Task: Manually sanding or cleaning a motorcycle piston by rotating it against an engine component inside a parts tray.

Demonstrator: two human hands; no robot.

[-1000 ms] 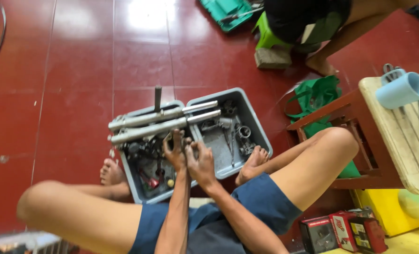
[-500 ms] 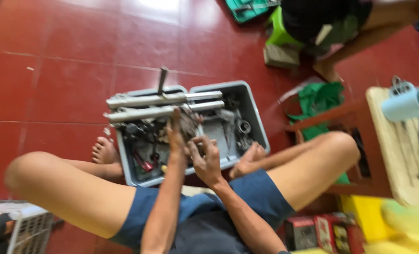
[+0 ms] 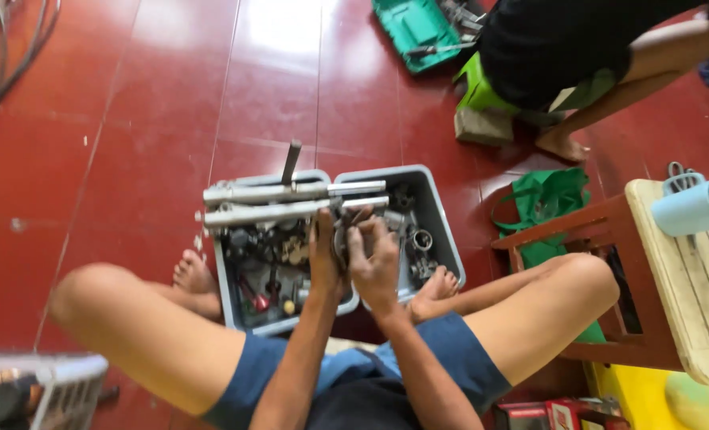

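Over the grey parts bin point(image 3: 438, 209) on the red floor, I am watching both hands working together; the left hand point(image 3: 323, 253) and right hand point(image 3: 374, 256) are clenching one small metal part point(image 3: 343, 232) just below two long metal tubes point(image 3: 291, 203) lying across the bin.

Glossy dark-red floor tiles point(image 3: 155, 119) fill the scene, with pale light glaring off them at the far middle. Black cables point(image 3: 8, 68) curl at the far left. At the right stands a red-brown wooden stool point(image 3: 585, 231), with a pale wooden worktop point(image 3: 689, 295) beside it. A green cloth bag point(image 3: 550, 199) lies on the floor near the stool.
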